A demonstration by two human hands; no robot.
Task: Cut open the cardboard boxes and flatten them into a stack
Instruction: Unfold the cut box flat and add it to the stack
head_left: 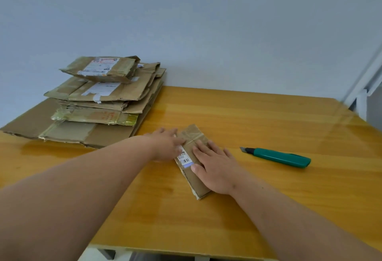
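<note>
box (191, 160): small, brown, taped, flattened; lies flat at mid-table, long axis running away and slightly left; white barcode label on its left half.
stack (99, 99): flattened boxes piled at the table's far left, uneven, edges splayed; largest sheet at the bottom, a labelled piece on top, tilted.
knife (279, 156): green utility cutter, lying flat, right of the box and apart from it, blade tip pointing left.

A glossy yellow-wood worktop (248, 116) is filling the lower view, its surface catching soft reflections — pale light is spreading evenly. Behind it a plain blue-grey wall (206, 22) is rising, and a white frame (363, 78) is slanting at the right edge.
</note>
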